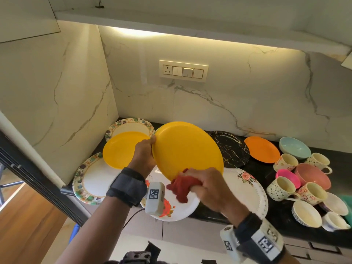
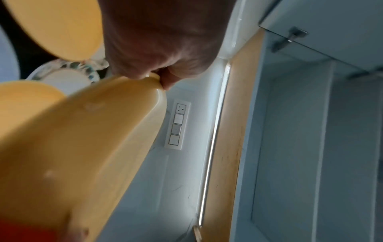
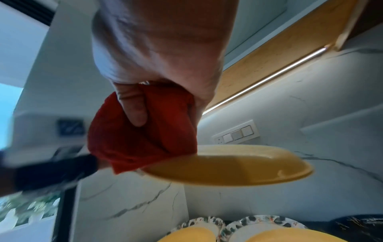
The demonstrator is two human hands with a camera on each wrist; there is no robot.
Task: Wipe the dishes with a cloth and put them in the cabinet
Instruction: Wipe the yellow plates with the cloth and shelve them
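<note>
Head view: left hand (image 1: 142, 153) pinches the far-left rim of a large yellow plate (image 1: 187, 149), held tilted above the black counter (image 1: 257, 174), clear of the dishes below. Right hand (image 1: 209, 184) has fingers curled round a bunched red cloth (image 1: 182, 187), which is pressed against the plate's near edge. Under the plate: a second yellow plate (image 1: 121, 149) lying on leaf-bordered plates, a white floral plate (image 1: 177, 206) at the counter edge, a black marbled plate (image 1: 232, 149) and an orange plate (image 1: 262, 151) further right. Cups and bowls cluster at far right, well apart from the hands. Left wrist view: fingers (image 2: 165, 80) and thumb clamp the rim of the yellow plate (image 2: 82, 139); a switch panel (image 2: 177, 124) shows on the marble wall behind. Right wrist view: thumb lies across the red cloth (image 3: 132, 144), fingers wrapped round it; cloth touches the rim of the yellow plate (image 3: 228, 167), seen from beneath. Leaf-bordered plates (image 3: 207, 221) are blurred at the bottom.
</note>
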